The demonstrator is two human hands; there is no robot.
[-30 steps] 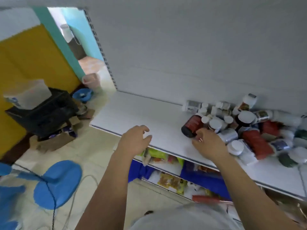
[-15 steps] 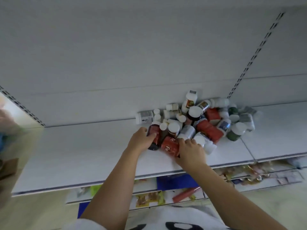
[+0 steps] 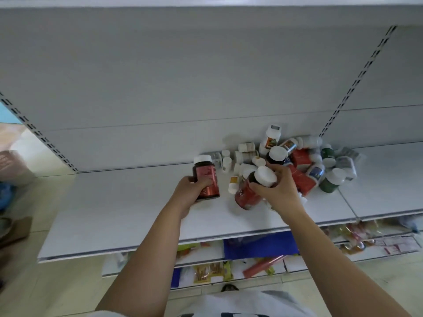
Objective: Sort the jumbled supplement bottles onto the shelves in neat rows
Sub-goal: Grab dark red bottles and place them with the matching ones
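Head view: the left hand has its fingers wrapped around a dark red-labelled bottle, upright with its white cap up, on the white shelf left of the jumbled pile. The right hand grips a matching bottle, tilted, cap toward the pile. Bare shelf lies nearer the left hand.

soft even light, wide-angle bowing, blurred edges
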